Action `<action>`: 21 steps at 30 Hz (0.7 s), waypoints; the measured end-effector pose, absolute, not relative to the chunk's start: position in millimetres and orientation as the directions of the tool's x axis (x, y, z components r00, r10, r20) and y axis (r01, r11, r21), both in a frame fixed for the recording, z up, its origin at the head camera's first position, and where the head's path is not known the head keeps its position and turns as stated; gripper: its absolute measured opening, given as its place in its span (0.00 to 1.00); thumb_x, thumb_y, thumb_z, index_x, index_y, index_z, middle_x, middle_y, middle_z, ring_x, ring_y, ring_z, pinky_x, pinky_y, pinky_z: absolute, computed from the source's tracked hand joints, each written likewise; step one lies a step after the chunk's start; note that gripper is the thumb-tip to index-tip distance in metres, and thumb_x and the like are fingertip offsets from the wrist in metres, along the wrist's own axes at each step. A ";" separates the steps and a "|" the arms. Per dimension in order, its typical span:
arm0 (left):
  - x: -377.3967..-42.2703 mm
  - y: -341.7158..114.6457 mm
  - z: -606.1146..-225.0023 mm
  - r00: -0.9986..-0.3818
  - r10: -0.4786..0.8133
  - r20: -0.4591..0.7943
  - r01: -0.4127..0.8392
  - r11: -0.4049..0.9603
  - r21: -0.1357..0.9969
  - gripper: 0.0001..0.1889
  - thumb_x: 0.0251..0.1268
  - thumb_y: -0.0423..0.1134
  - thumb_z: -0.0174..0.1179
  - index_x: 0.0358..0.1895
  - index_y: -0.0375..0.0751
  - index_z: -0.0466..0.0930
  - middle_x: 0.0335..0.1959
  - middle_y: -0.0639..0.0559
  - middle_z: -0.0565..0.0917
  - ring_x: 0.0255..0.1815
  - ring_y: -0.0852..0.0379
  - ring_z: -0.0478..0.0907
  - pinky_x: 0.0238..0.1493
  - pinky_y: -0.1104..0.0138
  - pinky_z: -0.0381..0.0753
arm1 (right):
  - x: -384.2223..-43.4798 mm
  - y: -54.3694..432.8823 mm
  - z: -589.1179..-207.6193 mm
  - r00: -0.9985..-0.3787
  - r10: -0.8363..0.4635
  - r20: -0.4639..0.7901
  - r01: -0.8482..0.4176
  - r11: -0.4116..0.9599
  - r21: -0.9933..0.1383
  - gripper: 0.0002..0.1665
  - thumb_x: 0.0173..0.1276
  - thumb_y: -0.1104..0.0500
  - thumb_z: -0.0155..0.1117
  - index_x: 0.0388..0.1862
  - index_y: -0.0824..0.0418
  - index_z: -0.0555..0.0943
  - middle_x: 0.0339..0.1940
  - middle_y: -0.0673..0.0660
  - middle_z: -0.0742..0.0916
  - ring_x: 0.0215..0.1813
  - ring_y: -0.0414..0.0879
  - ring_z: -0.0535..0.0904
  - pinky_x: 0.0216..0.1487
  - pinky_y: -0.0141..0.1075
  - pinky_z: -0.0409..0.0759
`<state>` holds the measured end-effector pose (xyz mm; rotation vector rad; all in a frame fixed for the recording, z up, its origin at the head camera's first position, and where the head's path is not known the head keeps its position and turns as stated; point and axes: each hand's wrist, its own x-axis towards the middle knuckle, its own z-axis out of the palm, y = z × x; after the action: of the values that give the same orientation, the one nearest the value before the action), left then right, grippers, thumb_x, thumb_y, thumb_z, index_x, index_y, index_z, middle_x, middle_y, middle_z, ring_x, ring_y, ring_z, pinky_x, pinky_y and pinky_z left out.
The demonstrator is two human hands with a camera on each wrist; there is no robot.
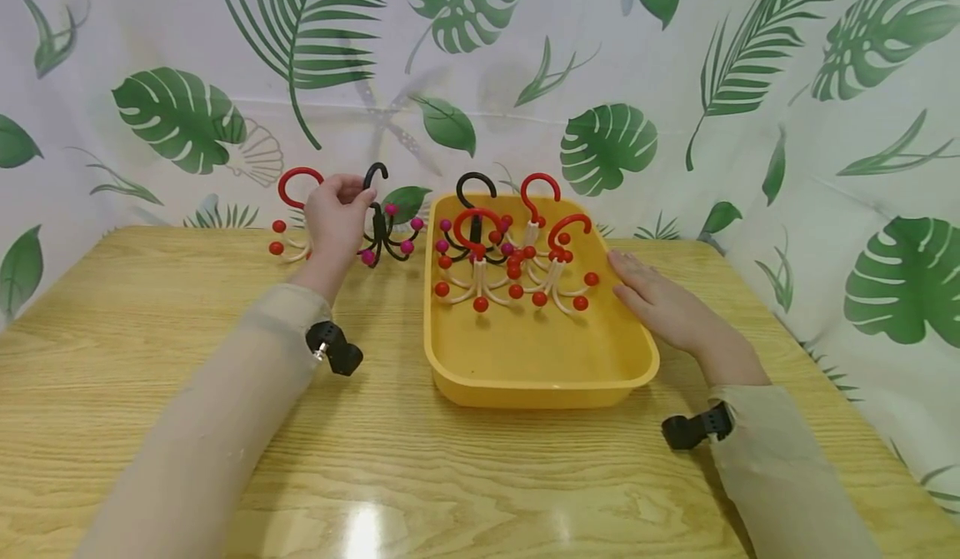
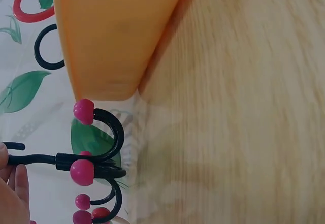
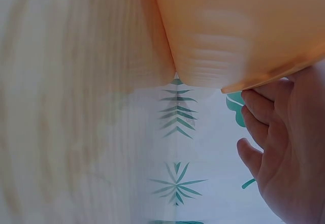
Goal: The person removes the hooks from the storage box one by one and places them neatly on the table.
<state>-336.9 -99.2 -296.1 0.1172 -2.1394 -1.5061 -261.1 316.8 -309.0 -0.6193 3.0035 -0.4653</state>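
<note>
My left hand [image 1: 337, 217] pinches the stem of a black claw hook hanger [image 1: 379, 230], whose curved arms end in pink balls. In the left wrist view this hanger [image 2: 63, 161] appears upright and raised off the table, beside the tray's left end. Behind that hand a red-hooked hanger [image 1: 300, 174] is partly hidden. Several hangers stand in the yellow tray [image 1: 540, 384]: a black one [image 1: 476, 188] at the back and red-hooked ones with cream arms [image 1: 480, 276]. My right hand [image 1: 663, 305] rests its extended fingers against the tray's right side, also in the right wrist view [image 3: 284, 148].
The tray stands on a wood-grain table [image 1: 360, 451], with the hangers grouped in its back half. A white leaf-patterned cloth [image 1: 510, 67] hangs close behind the table and along its right side.
</note>
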 end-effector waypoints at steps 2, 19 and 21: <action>-337.7 -100.2 -297.9 -0.864 -0.354 0.358 0.214 0.385 0.898 0.11 0.64 0.38 0.63 0.46 0.37 0.81 0.40 0.45 0.82 0.43 0.54 0.78 0.41 0.66 0.75 | -261.3 316.6 -309.0 -0.920 -0.391 0.020 -0.379 0.877 -0.295 0.35 0.79 0.45 0.37 0.77 0.59 0.47 0.77 0.60 0.52 0.77 0.58 0.41 0.72 0.57 0.43; -345.1 -101.5 -312.2 -0.890 -0.295 0.348 0.218 0.393 0.893 0.10 0.63 0.37 0.64 0.45 0.37 0.81 0.40 0.46 0.82 0.42 0.54 0.78 0.40 0.66 0.74 | -260.7 316.5 -309.0 -0.917 -0.398 0.029 -0.388 0.872 -0.300 0.35 0.79 0.46 0.38 0.77 0.60 0.47 0.77 0.60 0.52 0.76 0.59 0.43 0.72 0.56 0.44; -345.2 -101.2 -313.0 -0.891 -0.292 0.346 0.214 0.402 0.890 0.10 0.64 0.38 0.64 0.45 0.38 0.81 0.40 0.46 0.83 0.43 0.54 0.79 0.41 0.65 0.75 | -260.4 316.1 -308.6 -0.917 -0.398 0.028 -0.387 0.871 -0.301 0.35 0.79 0.46 0.38 0.77 0.60 0.47 0.77 0.60 0.52 0.76 0.59 0.43 0.72 0.56 0.44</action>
<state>-345.2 -101.2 -313.0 0.0667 -2.2115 -1.5017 -260.4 316.1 -308.6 -0.6302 3.0049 -0.4726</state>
